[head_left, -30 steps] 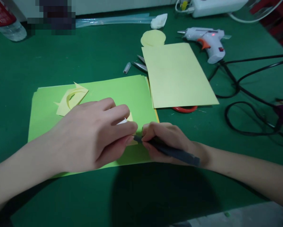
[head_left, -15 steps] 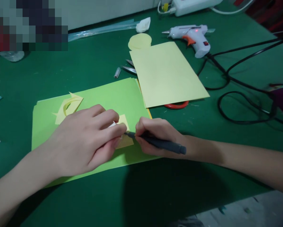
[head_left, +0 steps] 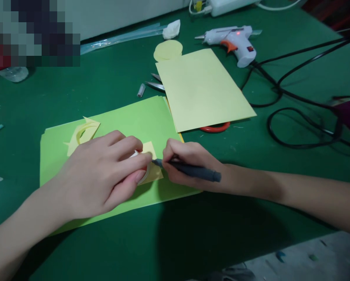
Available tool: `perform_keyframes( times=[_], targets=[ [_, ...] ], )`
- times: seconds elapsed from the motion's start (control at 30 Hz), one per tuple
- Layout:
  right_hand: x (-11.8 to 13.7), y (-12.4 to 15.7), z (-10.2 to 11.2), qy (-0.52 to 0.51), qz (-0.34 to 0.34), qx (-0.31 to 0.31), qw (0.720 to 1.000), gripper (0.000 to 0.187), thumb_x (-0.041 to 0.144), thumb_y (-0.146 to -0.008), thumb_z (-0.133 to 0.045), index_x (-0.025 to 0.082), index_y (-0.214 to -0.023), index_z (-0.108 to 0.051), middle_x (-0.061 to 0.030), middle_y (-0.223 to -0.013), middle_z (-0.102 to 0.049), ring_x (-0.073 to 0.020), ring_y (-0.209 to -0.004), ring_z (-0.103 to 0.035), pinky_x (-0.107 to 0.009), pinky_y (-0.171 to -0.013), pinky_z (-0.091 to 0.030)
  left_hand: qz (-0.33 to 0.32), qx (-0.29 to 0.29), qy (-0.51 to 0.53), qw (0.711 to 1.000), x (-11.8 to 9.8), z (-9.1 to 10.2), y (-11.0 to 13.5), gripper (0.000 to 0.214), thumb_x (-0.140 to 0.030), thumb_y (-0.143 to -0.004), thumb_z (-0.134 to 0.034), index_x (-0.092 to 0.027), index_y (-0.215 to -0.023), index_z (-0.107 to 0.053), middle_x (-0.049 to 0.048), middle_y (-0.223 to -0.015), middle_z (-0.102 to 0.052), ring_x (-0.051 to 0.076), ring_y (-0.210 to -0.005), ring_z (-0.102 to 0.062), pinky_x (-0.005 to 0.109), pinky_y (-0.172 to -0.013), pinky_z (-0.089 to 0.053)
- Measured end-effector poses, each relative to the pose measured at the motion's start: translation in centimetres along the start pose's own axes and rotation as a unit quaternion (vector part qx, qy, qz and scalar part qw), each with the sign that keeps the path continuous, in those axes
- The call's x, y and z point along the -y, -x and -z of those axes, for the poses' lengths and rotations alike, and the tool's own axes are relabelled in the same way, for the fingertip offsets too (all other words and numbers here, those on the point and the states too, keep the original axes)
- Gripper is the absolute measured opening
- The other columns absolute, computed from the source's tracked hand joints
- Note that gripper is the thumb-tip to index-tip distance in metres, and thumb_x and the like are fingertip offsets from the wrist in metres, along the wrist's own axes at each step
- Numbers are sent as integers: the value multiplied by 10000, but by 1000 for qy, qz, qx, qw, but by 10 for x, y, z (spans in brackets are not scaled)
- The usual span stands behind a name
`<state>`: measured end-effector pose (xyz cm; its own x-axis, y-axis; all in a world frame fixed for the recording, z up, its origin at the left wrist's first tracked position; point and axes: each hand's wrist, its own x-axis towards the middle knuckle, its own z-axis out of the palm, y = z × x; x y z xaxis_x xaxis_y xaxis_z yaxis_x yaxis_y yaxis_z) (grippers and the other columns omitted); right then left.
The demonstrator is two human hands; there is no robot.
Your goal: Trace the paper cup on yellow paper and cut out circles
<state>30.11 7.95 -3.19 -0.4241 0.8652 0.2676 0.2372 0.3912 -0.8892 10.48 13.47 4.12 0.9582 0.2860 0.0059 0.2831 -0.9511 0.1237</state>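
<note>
My left hand (head_left: pixel 101 175) lies curled over a small round white object (head_left: pixel 144 175) and presses it onto a small pale yellow paper piece (head_left: pixel 151 164). Most of that object is hidden under my fingers. My right hand (head_left: pixel 189 166) grips a dark grey pen (head_left: pixel 192 170), its tip touching the yellow piece beside the white object's edge. Both rest on a stack of light green paper sheets (head_left: pixel 122 121) on the green table (head_left: pixel 104 78).
A yellow cut-out scrap (head_left: pixel 82 132) lies on the green stack's left. A pale yellow sheet (head_left: pixel 201 88) covers red-handled scissors (head_left: pixel 215 127). Behind are a yellow paper disc (head_left: pixel 168 50), a white glue gun (head_left: pixel 231 39), black cables (head_left: pixel 294 113) and a small grey cap (head_left: pixel 141 90).
The view has shifted, so everything sits further left and lower. My left hand has drawn back slightly, baring more of the yellow piece, while the pen tip stays beside the white object.
</note>
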Motion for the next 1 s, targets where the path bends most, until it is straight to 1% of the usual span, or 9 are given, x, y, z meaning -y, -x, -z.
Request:
perform_keyframes(
  times=[0.17, 0.3, 0.43, 0.53, 0.67, 0.73, 0.83, 0.9, 1.0],
  targets=[
    [4, -3, 2, 0, 2, 7, 1000, 168, 136, -801, -516, 185, -742, -367, 96, -547, -357, -31, -424, -306, -156, -392, -248, -1, 5, 5, 1000, 0, 1, 0, 284, -219, -883, -295, -166, -915, -572, 77, -906, -582, 210, -740, -496, 325, -594, -372],
    [7, -6, 5, 13, -28, 24, 999, 121, 166, -833, -477, 181, -761, -381, 76, -568, -380, -45, -455, -344, -163, -421, -272, 4, 7, 16, 1000, -1, 2, 0, 289, -221, -887, -290, -168, -906, -573, 75, -909, -580, 208, -740, -495, 330, -609, -369],
    [2, -8, 6, -4, 2, 17, 1000, 140, 171, -826, -494, 183, -755, -374, 93, -545, -353, -37, -434, -319, -157, -412, -258, 28, 12, 28, 999, -2, 2, 0, 279, -230, -883, -289, -185, -898, -564, 66, -922, -578, 204, -744, -492, 337, -619, -368],
    [-1, -11, 5, 8, -4, 6, 1000, 142, 168, -810, -501, 179, -750, -373, 86, -561, -375, -37, -444, -332, -161, -419, -266, 29, 16, 43, 999, -2, 1, 0, 262, -231, -882, -298, -188, -904, -555, 69, -943, -571, 208, -764, -484, 348, -628, -371],
    [-3, -9, 7, -48, -9, 25, 999, 177, 117, -789, -518, 186, -719, -371, 103, -523, -352, -30, -413, -312, -157, -393, -249, 33, 18, 48, 998, -2, 1, 1, 254, -228, -881, -303, -185, -915, -551, 74, -950, -570, 206, -769, -477, 352, -625, -375],
    [-4, -6, 10, -84, -22, -5, 996, 161, 110, -807, -518, 183, -744, -389, 98, -540, -385, -27, -416, -335, -155, -383, -245, 37, 18, 49, 998, -2, 1, 1, 255, -223, -881, -297, -187, -925, -546, 74, -945, -576, 206, -770, -482, 349, -615, -374],
    [-3, -6, 17, -98, -48, -57, 992, 92, 163, -839, -521, 178, -826, -431, 95, -529, -410, -37, -411, -363, -168, -378, -256, 30, 10, 56, 998, -2, 0, 1, 251, -214, -874, -299, -182, -936, -540, 76, -940, -581, 208, -771, -493, 341, -598, -376],
    [0, -11, 23, -81, -62, -56, 993, 62, 176, -837, -531, 172, -850, -471, 89, -521, -429, -45, -418, -389, -175, -385, -280, 25, 0, 62, 998, -1, -1, 1, 246, -204, -870, -302, -177, -945, -535, 80, -947, -582, 210, -779, -496, 339, -597, -382],
    [5, -26, 31, -53, -54, -46, 996, 41, 139, -799, -568, 158, -803, -532, 55, -608, -508, -47, -486, -447, -168, -414, -327, 13, -8, 72, 997, 1, -2, 2, 248, -200, -866, -308, -178, -994, -519, 88, -971, -579, 226, -816, -499, 349, -609, -396]
  ],
)
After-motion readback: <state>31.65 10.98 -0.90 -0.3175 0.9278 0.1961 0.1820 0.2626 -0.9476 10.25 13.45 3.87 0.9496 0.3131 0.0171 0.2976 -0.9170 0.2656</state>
